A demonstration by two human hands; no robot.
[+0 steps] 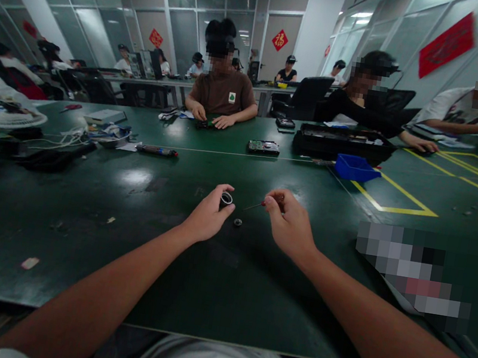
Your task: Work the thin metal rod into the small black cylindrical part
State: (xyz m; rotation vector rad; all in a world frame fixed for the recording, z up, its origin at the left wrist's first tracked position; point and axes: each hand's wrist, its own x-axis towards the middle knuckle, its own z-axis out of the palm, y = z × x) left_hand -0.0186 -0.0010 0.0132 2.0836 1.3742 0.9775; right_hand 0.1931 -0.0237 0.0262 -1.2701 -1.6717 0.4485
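Gripping a round hollow part [226, 200], the left hand [208, 213] faces the right hand [289, 220], which pinches a thin red-handled tool [254, 206]; a small round piece [238, 222] lies between them

in the middle, the left hand [208, 218] hides part of the dark round thing [226, 199], and the right hand [289, 226] covers most of the thin tool's [253, 207] handle. the little round bit [238, 222] between them is too small to tell. blurry squares hide the pale thing [408, 272] at the right.
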